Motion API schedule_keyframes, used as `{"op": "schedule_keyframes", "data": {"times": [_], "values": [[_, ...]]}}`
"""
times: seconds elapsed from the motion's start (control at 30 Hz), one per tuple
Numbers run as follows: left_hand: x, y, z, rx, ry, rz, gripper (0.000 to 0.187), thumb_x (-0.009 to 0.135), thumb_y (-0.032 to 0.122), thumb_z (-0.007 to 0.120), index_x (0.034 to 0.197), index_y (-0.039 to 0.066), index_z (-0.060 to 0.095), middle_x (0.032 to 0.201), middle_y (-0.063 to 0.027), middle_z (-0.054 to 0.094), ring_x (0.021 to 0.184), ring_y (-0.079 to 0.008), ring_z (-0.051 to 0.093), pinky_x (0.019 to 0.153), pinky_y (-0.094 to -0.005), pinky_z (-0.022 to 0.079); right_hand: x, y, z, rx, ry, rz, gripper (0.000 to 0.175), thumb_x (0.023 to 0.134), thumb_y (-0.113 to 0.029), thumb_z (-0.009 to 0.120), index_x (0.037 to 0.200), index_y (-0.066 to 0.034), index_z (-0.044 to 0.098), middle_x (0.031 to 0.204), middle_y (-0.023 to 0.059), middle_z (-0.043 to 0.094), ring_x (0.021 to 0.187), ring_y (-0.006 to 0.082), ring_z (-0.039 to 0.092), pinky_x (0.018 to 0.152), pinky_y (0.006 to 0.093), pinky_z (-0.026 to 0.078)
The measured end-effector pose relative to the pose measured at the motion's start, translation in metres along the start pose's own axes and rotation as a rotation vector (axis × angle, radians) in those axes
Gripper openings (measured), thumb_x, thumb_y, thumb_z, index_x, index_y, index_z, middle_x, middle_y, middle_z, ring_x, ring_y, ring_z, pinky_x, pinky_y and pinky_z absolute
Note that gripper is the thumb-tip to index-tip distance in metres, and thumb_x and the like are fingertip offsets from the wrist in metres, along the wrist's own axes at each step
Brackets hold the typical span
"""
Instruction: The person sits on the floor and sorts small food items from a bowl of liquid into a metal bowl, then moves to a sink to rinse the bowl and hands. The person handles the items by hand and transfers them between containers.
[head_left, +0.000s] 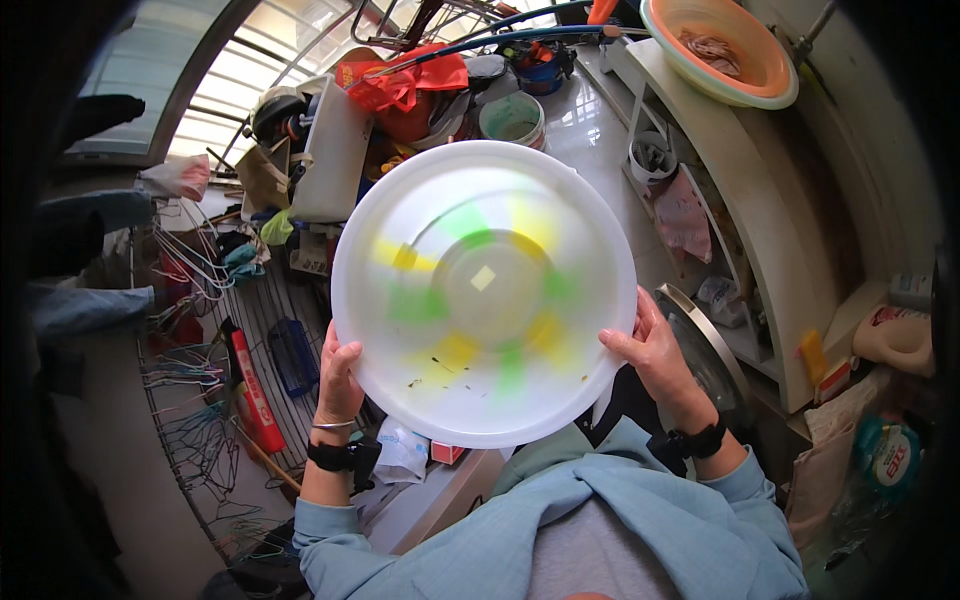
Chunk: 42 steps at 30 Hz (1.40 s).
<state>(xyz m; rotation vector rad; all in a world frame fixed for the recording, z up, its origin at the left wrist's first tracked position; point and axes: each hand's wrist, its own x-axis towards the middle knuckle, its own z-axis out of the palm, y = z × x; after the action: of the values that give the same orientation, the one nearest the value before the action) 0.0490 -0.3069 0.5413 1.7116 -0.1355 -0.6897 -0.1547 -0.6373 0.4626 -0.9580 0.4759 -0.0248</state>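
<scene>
A large round white plastic basin (397, 345) fills the middle of the head view, held up before my chest. Its inside faces me, with blurred green and yellow patches around a greyish centre. Dark bits of debris (442, 366) lie on the inner surface near the lower side. My left hand (339, 375) grips the rim at the lower left, thumb over the edge. On the right rim, my right hand (646, 346) holds on the same way. The fingers of both hands are partly hidden behind the basin.
A rack with several wire hangers (195, 375) stands left. Behind the basin are a bucket (513, 124) and a red bag (409, 75). An orange basin inside a pale one (765, 82) sits on the right-hand counter (750, 172). A round glass appliance door (697, 352) stands open near my right arm.
</scene>
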Motion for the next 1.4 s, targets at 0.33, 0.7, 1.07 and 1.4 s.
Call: {"op": "schedule_keyframes", "data": {"times": [0.33,0.7,1.07,1.4], "values": [[0.019,-0.034,-0.011,-0.312,0.058,-0.156,0.047,0.096,0.040,0.056,0.130,0.008,0.049,0.123,-0.0044,0.059,0.113,-0.0153,0.058,0.094,-0.0292,0.048,0.037,-0.055,-0.002,-0.188,-0.145,-0.102,0.072,0.080,-0.006,0.064,0.146,-0.0030,0.034,0.118,0.0066,0.061,0.103,0.0131,0.059,0.093,0.0278,0.047],[0.062,0.046,0.103,0.134,-0.307,0.134,0.018,0.086,0.009,0.072,0.091,0.004,0.056,0.086,0.0012,0.062,0.076,-0.0049,0.055,0.069,-0.0201,0.046,0.090,-0.128,-0.027,-1.300,-0.024,-0.838,0.052,0.079,-0.001,0.068,0.129,-0.0073,0.058,0.118,0.0150,0.060,0.105,0.0277,0.061,0.093,0.0353,0.049],[0.019,0.072,0.212,-0.049,0.030,0.383,0.015,0.087,0.003,0.068,0.093,0.002,0.053,0.084,0.0018,0.058,0.074,-0.0031,0.051,0.068,-0.0183,0.042,0.003,0.032,-0.035,-1.018,-0.351,-0.233,0.044,0.103,-0.029,0.046,0.135,0.0009,0.049,0.134,0.0207,0.055,0.128,0.0350,0.049,0.111,0.0393,0.035],[-0.004,0.079,0.321,-0.125,0.004,0.487,0.015,0.091,0.004,0.064,0.091,0.003,0.049,0.083,0.0016,0.053,0.074,-0.0037,0.048,0.068,-0.0178,0.040,0.049,-0.006,-0.178,-1.762,-0.550,-0.385,0.046,0.102,-0.041,0.040,0.098,0.0004,0.059,0.108,0.0143,0.059,0.104,0.0284,0.053,0.096,0.0395,0.039]]}}
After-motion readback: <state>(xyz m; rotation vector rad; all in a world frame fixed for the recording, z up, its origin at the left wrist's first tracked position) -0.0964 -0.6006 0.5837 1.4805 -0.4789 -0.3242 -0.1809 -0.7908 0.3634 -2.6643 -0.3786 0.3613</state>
